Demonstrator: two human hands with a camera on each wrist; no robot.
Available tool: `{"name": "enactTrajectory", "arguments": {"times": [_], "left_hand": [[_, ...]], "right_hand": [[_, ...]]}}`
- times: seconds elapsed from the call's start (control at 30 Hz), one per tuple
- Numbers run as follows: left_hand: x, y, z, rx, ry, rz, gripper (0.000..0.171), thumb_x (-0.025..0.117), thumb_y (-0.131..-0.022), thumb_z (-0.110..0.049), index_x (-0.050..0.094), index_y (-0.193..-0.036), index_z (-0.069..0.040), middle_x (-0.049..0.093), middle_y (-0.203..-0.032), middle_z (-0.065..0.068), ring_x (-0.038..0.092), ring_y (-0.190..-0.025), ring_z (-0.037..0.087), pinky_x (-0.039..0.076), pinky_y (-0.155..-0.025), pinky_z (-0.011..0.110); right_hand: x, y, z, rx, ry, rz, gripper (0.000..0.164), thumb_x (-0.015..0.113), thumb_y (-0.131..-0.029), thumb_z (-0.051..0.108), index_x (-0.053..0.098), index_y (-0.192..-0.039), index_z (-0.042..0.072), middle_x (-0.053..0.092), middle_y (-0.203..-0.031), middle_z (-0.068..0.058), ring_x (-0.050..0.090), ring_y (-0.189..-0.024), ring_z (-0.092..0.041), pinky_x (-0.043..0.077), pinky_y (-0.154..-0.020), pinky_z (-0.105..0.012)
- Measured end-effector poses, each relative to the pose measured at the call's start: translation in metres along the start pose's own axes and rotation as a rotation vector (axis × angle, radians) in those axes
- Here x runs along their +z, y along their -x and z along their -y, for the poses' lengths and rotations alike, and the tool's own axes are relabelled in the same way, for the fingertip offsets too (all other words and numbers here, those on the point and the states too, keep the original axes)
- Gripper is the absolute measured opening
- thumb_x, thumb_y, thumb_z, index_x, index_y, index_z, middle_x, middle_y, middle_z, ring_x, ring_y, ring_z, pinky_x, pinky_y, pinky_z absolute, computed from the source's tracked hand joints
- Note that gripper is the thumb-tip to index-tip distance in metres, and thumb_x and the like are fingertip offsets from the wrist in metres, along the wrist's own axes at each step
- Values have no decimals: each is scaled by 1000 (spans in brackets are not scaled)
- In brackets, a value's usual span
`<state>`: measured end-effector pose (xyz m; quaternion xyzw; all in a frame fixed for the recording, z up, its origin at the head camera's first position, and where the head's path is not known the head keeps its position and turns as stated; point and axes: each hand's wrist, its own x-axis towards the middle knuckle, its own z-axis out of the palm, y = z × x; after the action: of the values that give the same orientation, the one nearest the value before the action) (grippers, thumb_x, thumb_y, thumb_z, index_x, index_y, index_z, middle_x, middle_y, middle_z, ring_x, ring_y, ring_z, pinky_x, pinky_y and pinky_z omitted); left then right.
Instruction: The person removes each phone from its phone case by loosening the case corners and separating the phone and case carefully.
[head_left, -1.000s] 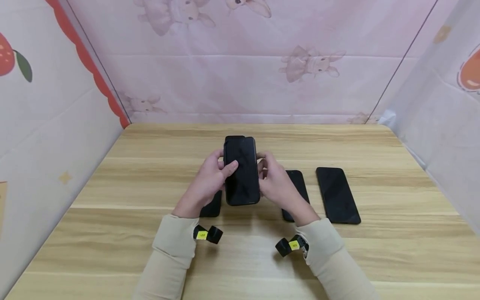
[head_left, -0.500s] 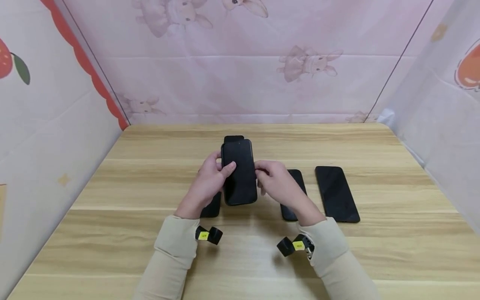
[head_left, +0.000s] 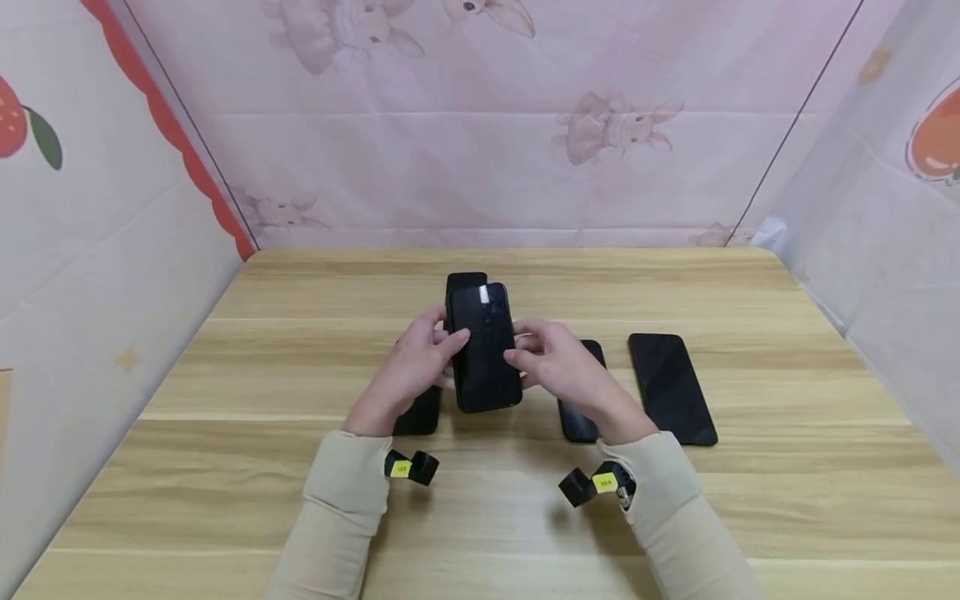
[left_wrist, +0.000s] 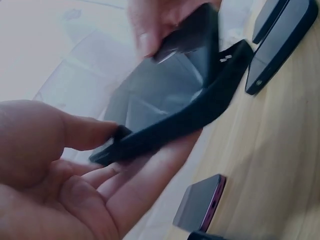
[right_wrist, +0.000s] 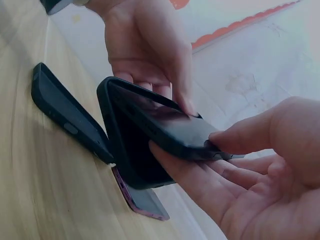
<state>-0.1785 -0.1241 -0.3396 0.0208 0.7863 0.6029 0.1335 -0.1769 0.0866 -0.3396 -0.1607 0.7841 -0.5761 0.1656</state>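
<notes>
My left hand (head_left: 420,354) grips a black phone case (left_wrist: 185,117) along its left side, thumb at the rim and fingers underneath, above the table. Inside that case lies a black phone (head_left: 487,354), tilted up so that its right edge stands out of the case, as the right wrist view shows. My right hand (head_left: 558,362) pinches the phone by this raised edge, thumb (right_wrist: 245,131) on the screen and a finger (right_wrist: 192,182) between phone and case. One end of the phone still sits within the case walls.
Behind the held phone lies a phone with a purple edge (left_wrist: 202,202). An open black case (right_wrist: 72,117) rests left of the hands. Two dark phones lie to the right, one (head_left: 577,421) partly under my right wrist, the other (head_left: 672,389) farther right on the wooden table (head_left: 787,492).
My right thumb has come over onto the phone's screen edge. The phone has shifted slightly right and tilted, with a bright reflection now near its top. My left hand keeps its grip.
</notes>
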Motion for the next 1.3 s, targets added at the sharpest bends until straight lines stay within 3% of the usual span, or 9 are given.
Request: {"name": "enactTrajectory", "arguments": {"times": [0.13,0.43,0.6,0.93,1.3], "left_hand": [[-4,0,4,-7,4,54,48,50,-105,-20,35,-149,-9,67,-114,22,73,-84,31,62,-67,40],[-4,-1,7,-32,-56,27,54,54,-103,-22,34,-151,-7,64,-120,20,72,-88,31,62,-67,37],[-5,-3,9,-35,-66,34,59,55,-103,-21,29,-153,-5,64,-125,19,72,-93,30,61,-69,39],[-8,-5,8,-57,-114,25,57,52,-104,-20,28,-154,-4,58,-136,19,71,-90,28,61,-70,38],[-11,-3,18,-94,-168,59,55,49,-105,-18,29,-152,1,63,-125,22,69,-87,23,61,-68,35]], "right_hand": [[-4,-1,-4,11,19,3,35,56,-98,7,52,-132,1,69,-114,-20,68,-97,-24,61,-76,-38],[-8,-1,-6,23,74,11,41,56,-99,9,48,-137,-1,67,-109,-17,65,-91,-22,61,-77,-37],[-12,-2,-10,17,48,19,40,57,-98,6,49,-137,-2,68,-107,-18,66,-90,-21,60,-77,-39],[-24,-7,-17,6,44,16,50,52,-100,7,38,-145,-8,64,-119,-25,65,-93,-20,60,-76,-35],[-40,-20,-23,72,-24,-104,51,49,-103,12,35,-150,-4,62,-124,-23,64,-92,-12,58,-84,-32]]}}
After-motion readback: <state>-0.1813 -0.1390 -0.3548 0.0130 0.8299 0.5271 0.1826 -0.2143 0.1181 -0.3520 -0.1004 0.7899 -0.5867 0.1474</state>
